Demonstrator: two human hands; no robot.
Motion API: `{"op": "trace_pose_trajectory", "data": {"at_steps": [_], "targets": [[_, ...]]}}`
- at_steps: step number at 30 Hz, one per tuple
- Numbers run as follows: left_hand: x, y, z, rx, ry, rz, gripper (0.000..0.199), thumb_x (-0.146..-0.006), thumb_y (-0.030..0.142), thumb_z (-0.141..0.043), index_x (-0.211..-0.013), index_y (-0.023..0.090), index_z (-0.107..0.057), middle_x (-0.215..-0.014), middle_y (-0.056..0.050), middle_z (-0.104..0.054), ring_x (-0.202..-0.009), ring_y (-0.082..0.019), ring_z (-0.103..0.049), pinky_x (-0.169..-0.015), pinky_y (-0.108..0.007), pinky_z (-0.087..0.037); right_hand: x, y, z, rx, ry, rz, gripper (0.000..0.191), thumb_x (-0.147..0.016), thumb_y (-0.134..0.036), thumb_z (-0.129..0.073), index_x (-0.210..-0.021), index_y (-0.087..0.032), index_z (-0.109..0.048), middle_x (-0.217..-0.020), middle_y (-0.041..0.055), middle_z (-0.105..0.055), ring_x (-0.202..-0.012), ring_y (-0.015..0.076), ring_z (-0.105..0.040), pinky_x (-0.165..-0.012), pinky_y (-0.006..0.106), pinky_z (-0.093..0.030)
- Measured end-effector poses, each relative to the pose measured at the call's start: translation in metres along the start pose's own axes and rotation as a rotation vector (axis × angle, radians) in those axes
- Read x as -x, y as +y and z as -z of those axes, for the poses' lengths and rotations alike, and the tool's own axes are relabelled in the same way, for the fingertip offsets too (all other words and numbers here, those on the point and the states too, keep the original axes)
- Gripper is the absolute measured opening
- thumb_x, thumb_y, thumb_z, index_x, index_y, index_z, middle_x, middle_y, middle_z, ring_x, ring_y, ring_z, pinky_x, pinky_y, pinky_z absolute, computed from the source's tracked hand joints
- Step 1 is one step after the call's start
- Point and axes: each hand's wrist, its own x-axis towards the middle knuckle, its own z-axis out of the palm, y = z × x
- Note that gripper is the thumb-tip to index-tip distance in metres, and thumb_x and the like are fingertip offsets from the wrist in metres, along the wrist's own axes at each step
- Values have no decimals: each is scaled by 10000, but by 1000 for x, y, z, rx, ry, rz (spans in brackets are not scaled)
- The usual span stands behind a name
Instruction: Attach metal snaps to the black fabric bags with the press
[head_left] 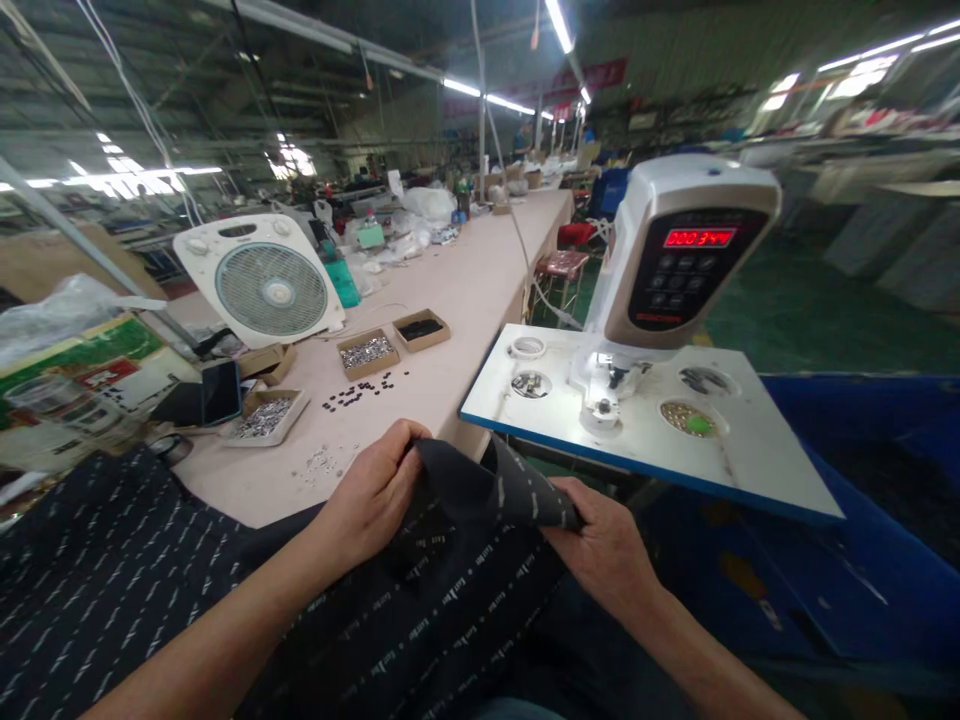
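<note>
Dark fabric with rows of white print [442, 610] lies across the lap and is raised in front of me. My left hand [379, 490] pinches its upper edge between thumb and fingers. On the right, my right hand [600, 535] grips a folded strip of the same cloth, with a plain dark band curving between the two hands. More of the printed fabric [112, 560] spreads over the left side. Beyond my right hand stands a snap-press machine [675, 260] with a red lit display, its white worktop [645, 440] edged in blue.
On the long table [480, 270] are a box fan [274, 280], a box of metal pieces [367, 352], a box of black pieces [421, 328], a tray of metal parts [262, 418], loose dark pieces [360, 392] and a phone [221, 392]. Blue material [885, 580] lies at the right.
</note>
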Motion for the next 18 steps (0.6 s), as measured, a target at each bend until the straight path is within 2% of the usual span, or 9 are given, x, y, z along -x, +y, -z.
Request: {"op": "trace_pose_trajectory", "data": {"at_steps": [3,5,7,9,12,14,16,17,18], "targets": [[-6,7,-3,-42,-23,3,219,-1013,373,-362,-971,223,-516,-815,8,-582,-760,-180,-531,-722,-321,-403,-3,-23,17,213,258,69,679,-843,-412,-708,-1430,-165,-473,-1354,183,-606,-1224,363,-587,-1018,537,-473],[-8,9,-7,-50,-38,5,225,-1017,386,-373,-954,224,-516,-810,11,-578,-770,-182,-533,-731,-325,-401,-4,-51,33,310,395,190,820,-831,-368,-739,-1527,-193,-341,-1484,186,-487,-1370,383,-456,-1111,588,-380],[-10,13,-11,-12,-61,-28,231,-1019,389,-381,-956,221,-525,-810,14,-576,-762,-174,-529,-731,-319,-408,-7,-78,41,323,375,340,860,-823,-342,-759,-1546,-232,-306,-1538,158,-435,-1433,373,-379,-1158,581,-320],[-11,20,-13,42,-73,-79,222,-1019,361,-384,-977,213,-544,-853,5,-601,-794,-171,-544,-762,-315,-425,-13,-95,37,306,200,411,891,-808,-395,-776,-1547,-226,-307,-1538,150,-447,-1439,374,-370,-1174,571,-289],[-9,31,-11,39,-71,-82,204,-1009,321,-401,-999,215,-574,-935,-5,-653,-874,-179,-587,-821,-322,-437,-26,-93,13,178,-135,247,969,-732,-491,-820,-1523,-182,-354,-1397,160,-597,-1251,370,-566,-1056,519,-421],[-4,33,-9,0,-128,-26,202,-997,357,-436,-1042,232,-587,-949,1,-676,-880,-187,-609,-815,-328,-444,-33,-81,-3,29,-352,79,729,-738,-458,-815,-1367,-199,-553,-1164,91,-725,-1004,305,-681,-861,394,-511],[4,28,-7,-23,-243,13,287,-928,438,-578,-1149,255,-580,-1021,-5,-693,-921,-209,-628,-819,-337,-456,-35,-70,-11,-85,-542,-16,243,-821,-358,-741,-994,-189,-723,-864,15,-742,-777,218,-684,-677,278,-471],[9,23,-7,-28,-316,24,407,-855,459,-679,-1195,262,-572,-1072,-12,-695,-956,-226,-633,-826,-340,-462,-35,-66,-12,-121,-609,-31,137,-857,-304,-696,-823,-173,-721,-755,-3,-711,-708,185,-661,-627,250,-434],[13,17,-7,-31,-395,35,515,-774,449,-767,-1215,266,-575,-1111,-16,-696,-984,-241,-637,-832,-339,-467,-35,-64,-12,-143,-645,-31,186,-878,-259,-663,-723,-162,-699,-696,-11,-682,-674,163,-640,-603,237,-406]]}}
